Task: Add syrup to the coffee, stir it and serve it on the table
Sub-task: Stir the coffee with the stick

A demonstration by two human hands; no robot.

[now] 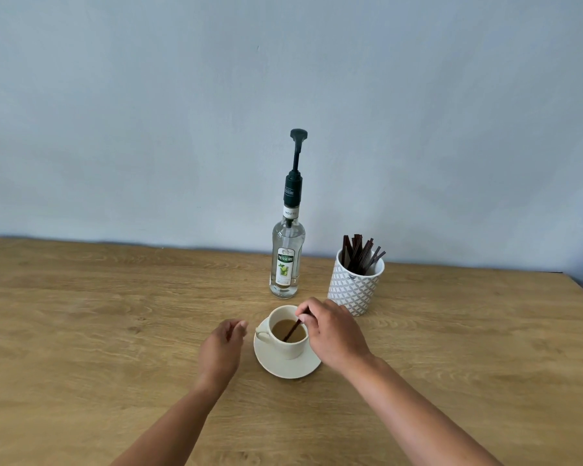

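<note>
A white cup (287, 348) of light brown coffee stands on a white saucer (283, 368) in the middle of the wooden table (98, 331). My right hand (334, 334) pinches a dark stirrer (293, 329) whose lower end dips into the coffee. My left hand (221, 351) hovers just left of the saucer, fingers loosely curled, holding nothing. Behind the cup stands a clear syrup bottle (286, 260) with a tall dark pump on top.
A patterned white pot (354, 287) with several dark stirrers stands right of the bottle, close behind my right hand. A pale wall runs along the table's far edge. The table's right corner shows at the far right.
</note>
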